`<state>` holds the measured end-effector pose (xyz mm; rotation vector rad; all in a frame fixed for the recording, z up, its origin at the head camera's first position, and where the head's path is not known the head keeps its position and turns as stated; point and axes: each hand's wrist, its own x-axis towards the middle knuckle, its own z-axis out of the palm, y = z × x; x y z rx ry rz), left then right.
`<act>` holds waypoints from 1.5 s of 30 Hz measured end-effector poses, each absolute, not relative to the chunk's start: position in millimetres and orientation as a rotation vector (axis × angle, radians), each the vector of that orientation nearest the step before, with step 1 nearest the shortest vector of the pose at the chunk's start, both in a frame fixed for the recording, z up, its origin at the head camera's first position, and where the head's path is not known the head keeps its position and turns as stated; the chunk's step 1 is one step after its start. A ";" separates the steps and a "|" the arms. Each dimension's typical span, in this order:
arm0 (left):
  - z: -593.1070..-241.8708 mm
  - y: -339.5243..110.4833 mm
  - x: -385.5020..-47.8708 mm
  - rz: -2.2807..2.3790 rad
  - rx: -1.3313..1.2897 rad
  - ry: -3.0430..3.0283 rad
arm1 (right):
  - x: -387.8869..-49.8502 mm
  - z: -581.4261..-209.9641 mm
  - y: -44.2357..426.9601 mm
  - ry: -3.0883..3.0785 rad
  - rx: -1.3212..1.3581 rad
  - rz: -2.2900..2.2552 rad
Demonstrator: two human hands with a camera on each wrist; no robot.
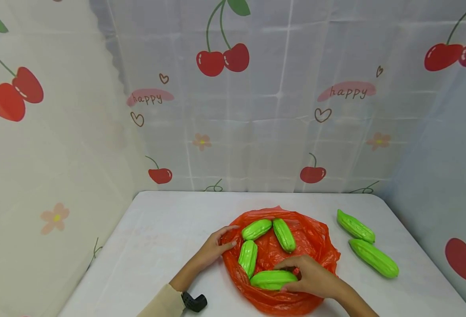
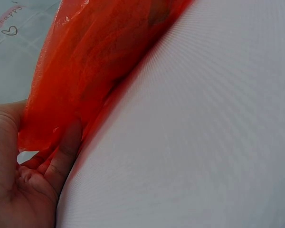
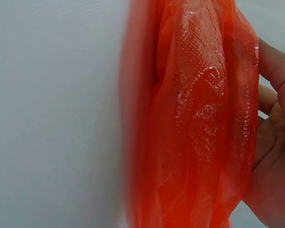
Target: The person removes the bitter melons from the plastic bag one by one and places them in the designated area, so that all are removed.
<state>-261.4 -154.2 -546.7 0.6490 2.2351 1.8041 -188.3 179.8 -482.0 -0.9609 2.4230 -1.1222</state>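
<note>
A red plastic bag (image 1: pixel 272 304) lies wide open on the table with several bright green ridged gourds inside. My left hand (image 1: pixel 212 250) grips the bag's left rim, thumb on the inner side; the left wrist view shows the thin red film (image 2: pixel 85 71) between thumb and fingers. Over the bag's near side, my right hand (image 1: pixel 316 277) pinches the right end of a gourd (image 1: pixel 270 280) lying sideways. Three other gourds rest in the bag: one on the left (image 1: pixel 248 257), one at the back left (image 1: pixel 257 229), one at the back (image 1: pixel 284 235). In the right wrist view the bag's wall (image 3: pixel 199 118) hides my right fingertips.
Two more green gourds, a farther one (image 1: pixel 356 226) and a nearer one (image 1: pixel 373 258), lie on the white table (image 1: pixel 169 220) right of the bag. A cherry-printed curtain (image 1: pixel 257 114) hangs behind the table and on both sides.
</note>
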 end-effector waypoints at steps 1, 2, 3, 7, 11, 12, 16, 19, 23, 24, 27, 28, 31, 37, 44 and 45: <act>-547.0 -154.3 -261.3 1.803 0.649 2.234 | -188.2 -481.6 179.9 2.427 -0.963 -1.123; -547.4 -154.4 -261.4 1.801 0.650 2.235 | -188.1 -481.0 180.0 2.431 -0.964 -1.123; -547.7 -154.5 -261.4 1.799 0.651 2.234 | -188.0 -480.1 180.2 2.435 -0.961 -1.121; -548.2 -154.6 -262.0 1.798 0.658 2.233 | -187.2 -475.7 181.8 2.450 -0.935 -1.118; -547.6 -154.4 -262.1 1.796 0.659 2.244 | -187.3 -473.0 184.0 2.469 -0.931 -1.116; -547.6 -154.4 -262.1 1.794 0.657 2.248 | -187.5 -472.6 184.5 2.467 -0.928 -1.120; -548.2 -154.5 -261.5 1.797 0.656 2.246 | -188.2 -471.7 187.2 2.470 -0.914 -1.127; -548.6 -154.7 -261.0 1.802 0.662 2.240 | -188.4 -470.5 189.3 2.477 -0.899 -1.126; -549.3 -155.0 -260.4 1.799 0.661 2.236 | -188.0 -467.3 191.6 2.483 -0.876 -1.122; -549.4 -155.0 -260.3 1.799 0.660 2.235 | -187.9 -466.2 192.1 2.486 -0.871 -1.122; -549.0 -154.8 -260.8 1.801 0.660 2.238 | -187.8 -462.1 193.2 2.493 -0.864 -1.131; -548.6 -154.7 -261.0 1.802 0.662 2.239 | -187.7 -460.7 193.6 2.498 -0.862 -1.134; -547.7 -154.7 -261.3 1.799 0.665 2.244 | -186.8 -457.1 195.4 2.508 -0.838 -1.143; -547.2 -155.1 -261.8 1.788 0.657 2.241 | -184.5 -450.6 200.9 2.541 -0.803 -1.139; -548.0 -154.8 -262.9 1.804 0.663 2.243 | -181.5 -443.3 208.8 2.562 -0.818 -1.159; -548.5 -154.8 -262.7 1.805 0.662 2.241 | -181.0 -442.4 210.2 2.562 -0.819 -1.162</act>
